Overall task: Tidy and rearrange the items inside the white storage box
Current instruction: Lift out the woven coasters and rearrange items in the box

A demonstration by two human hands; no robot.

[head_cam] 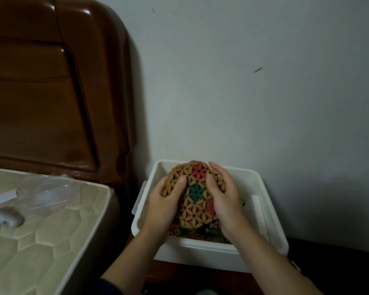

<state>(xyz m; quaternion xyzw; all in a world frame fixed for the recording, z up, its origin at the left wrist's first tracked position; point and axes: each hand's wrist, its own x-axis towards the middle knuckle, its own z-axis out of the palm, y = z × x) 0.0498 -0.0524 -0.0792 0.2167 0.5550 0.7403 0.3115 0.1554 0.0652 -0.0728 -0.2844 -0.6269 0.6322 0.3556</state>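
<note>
Over the white storage box (202, 248), against the wall | flower-pattern mat (197, 194) held upright above the box's contents | left hand (165, 206) grip curled round mat's left edge, thumb on its face | right hand (224, 199) grip curled round right edge | more patterned pieces (188, 232) lie inside the box | bed (41, 226) at left with plastic bag (49, 194)

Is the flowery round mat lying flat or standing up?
Standing up: both hands hold the mat on edge over the white box.
</note>
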